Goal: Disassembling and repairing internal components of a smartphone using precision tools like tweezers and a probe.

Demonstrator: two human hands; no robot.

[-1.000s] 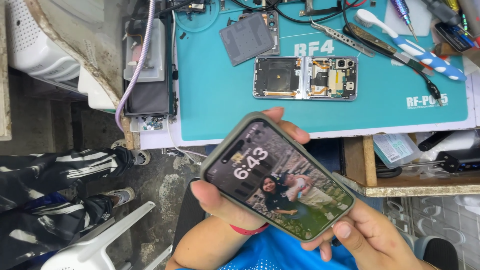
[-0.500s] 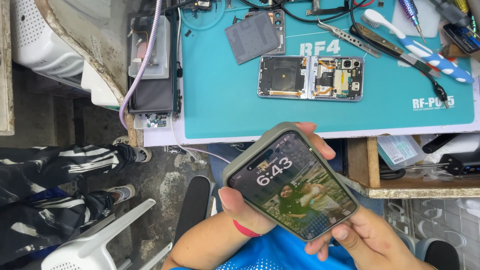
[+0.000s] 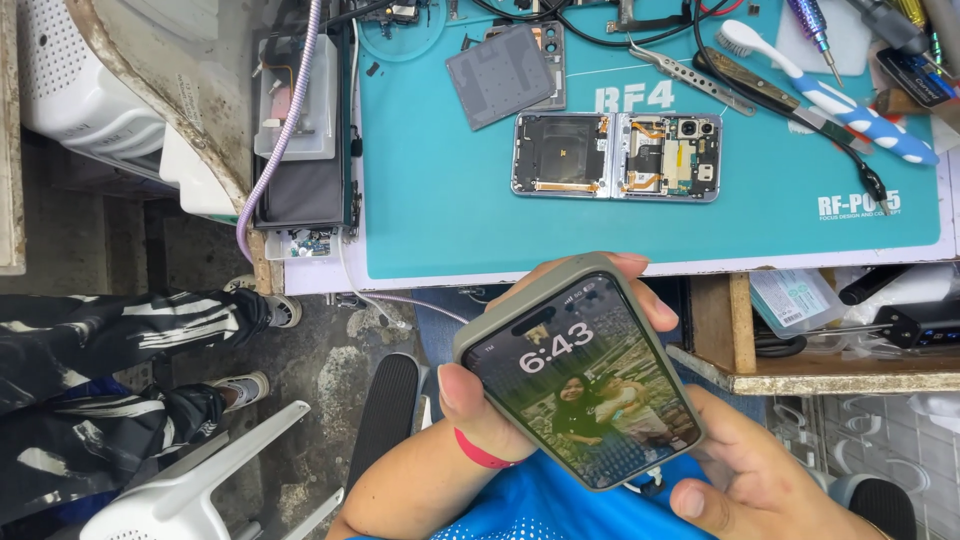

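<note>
A smartphone [image 3: 580, 385] in a grey-green case lies tilted across my lap, its screen lit with a clock over a photo. My left hand [image 3: 480, 420] grips it from the left edge, thumb on the side, fingertips showing past the top edge. My right hand [image 3: 745, 480] supports its lower right corner, thumb near the bottom edge. On the teal work mat [image 3: 440, 190] above lies an opened folding phone [image 3: 615, 157] with its insides exposed.
A grey back panel [image 3: 500, 75], tweezers [image 3: 690, 75], a blue-white brush [image 3: 830, 95] and black cables lie on the mat. A dark device [image 3: 300, 160] stands at the mat's left edge. Another person's legs [image 3: 120, 330] and a white plastic chair [image 3: 190, 480] are at left.
The phone and both hands sit slightly further right and lower in view; the view has shifted a little, and the grip is unchanged.
</note>
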